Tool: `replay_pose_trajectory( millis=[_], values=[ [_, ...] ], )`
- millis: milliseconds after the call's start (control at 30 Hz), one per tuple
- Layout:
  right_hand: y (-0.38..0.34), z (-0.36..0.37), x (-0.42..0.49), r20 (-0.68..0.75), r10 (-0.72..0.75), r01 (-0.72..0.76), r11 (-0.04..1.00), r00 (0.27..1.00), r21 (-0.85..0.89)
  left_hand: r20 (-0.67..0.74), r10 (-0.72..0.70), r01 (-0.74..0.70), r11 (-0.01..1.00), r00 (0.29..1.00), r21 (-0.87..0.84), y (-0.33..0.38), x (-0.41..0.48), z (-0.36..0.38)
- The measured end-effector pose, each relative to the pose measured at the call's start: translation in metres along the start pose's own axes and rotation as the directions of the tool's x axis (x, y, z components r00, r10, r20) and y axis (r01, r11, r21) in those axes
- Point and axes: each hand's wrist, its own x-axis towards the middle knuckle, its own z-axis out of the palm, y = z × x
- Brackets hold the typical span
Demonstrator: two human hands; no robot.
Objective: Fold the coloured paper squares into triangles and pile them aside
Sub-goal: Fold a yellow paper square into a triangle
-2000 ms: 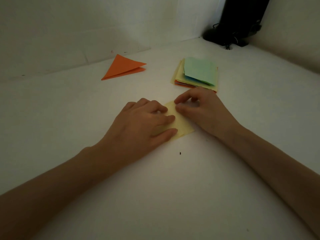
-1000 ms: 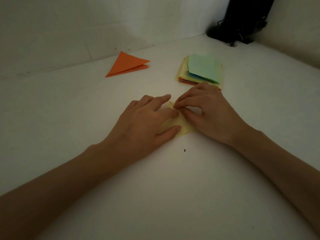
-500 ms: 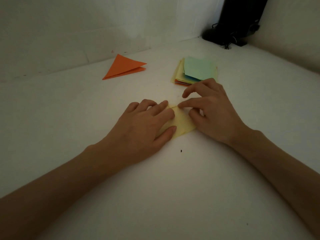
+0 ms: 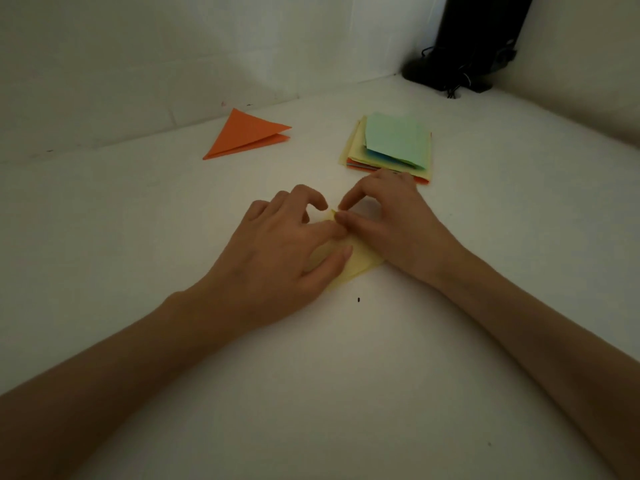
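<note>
A pale yellow paper (image 4: 360, 264) lies folded on the white table, mostly hidden under both hands. My left hand (image 4: 284, 251) presses on it with the thumb laid flat and the arched fingers' tips down. My right hand (image 4: 391, 226) pinches the paper's far corner between thumb and index finger. A folded orange triangle (image 4: 246, 136) lies at the back left near the wall. Behind my right hand sits the stack of coloured squares (image 4: 394, 143), with a light green sheet on top.
The white table (image 4: 346, 375) meets white walls at the back and right. A black stand with cables (image 4: 460, 64) fills the far right corner. A small dark speck (image 4: 358, 300) lies just in front of the yellow paper.
My right hand has drawn in from the paper's right side to its far corner and now pinches it. My left fingers have lifted from flat into an arch.
</note>
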Motion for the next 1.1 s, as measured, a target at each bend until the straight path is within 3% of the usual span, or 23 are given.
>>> replay_pose_trajectory(
  millis=[167,300,467,633,967,1100],
  values=[
    [-0.006,-0.008,-0.001,0.015,0.099,-0.099,0.959,0.995,0.266,-0.116,-0.283,0.214,0.886,0.952,-0.41,-0.003,0.003,-0.011],
    [-0.016,-0.018,-0.007,0.069,0.055,-0.084,0.828,0.996,0.554,-0.02,-0.422,0.32,0.716,0.906,-0.621,-0.008,0.006,-0.014],
    [-0.025,-0.019,-0.013,0.125,-0.018,-0.05,0.851,0.992,0.522,0.046,-0.328,0.251,0.616,0.943,-0.747,-0.006,0.004,-0.019],
    [-0.027,-0.021,-0.017,0.192,0.014,-0.127,0.797,0.981,0.59,0.08,-0.303,0.247,0.565,0.95,-0.788,-0.008,0.005,-0.017],
    [-0.028,-0.015,-0.022,0.055,-0.067,0.042,0.928,0.996,0.37,0.119,-0.267,0.255,0.563,0.956,-0.786,-0.008,0.004,-0.02],
    [-0.026,-0.012,-0.021,0.057,0.027,-0.048,0.916,0.998,0.398,0.073,-0.333,0.253,0.54,0.94,-0.802,-0.007,0.005,-0.019]
  ],
)
